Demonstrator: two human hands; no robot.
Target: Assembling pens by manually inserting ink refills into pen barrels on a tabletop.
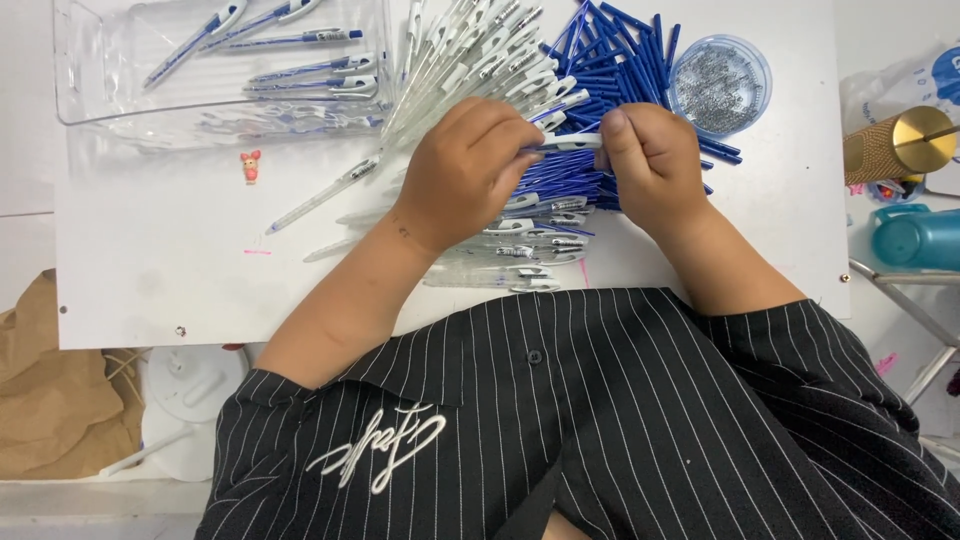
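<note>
Striped shirt [620,420], black with white lines, lowest in frame. White board [160,270] above it. Left hand [465,170] and right hand [650,165], both pinched on one pen [568,142], held level between them over the piles. Clear barrels [470,60] fanned behind; blue tubes [610,60] beside; dish of springs [720,85] right. Clear tray [90,110] with finished pens, upper left.

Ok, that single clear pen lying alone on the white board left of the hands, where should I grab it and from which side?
Take the lone clear pen at mid-barrel, pinching from above across its width. It lies flat and slanted on the white board, tip toward the lower left, with bare board on both sides, so fingers can close around it freely. The left hand is nearest.
</note>
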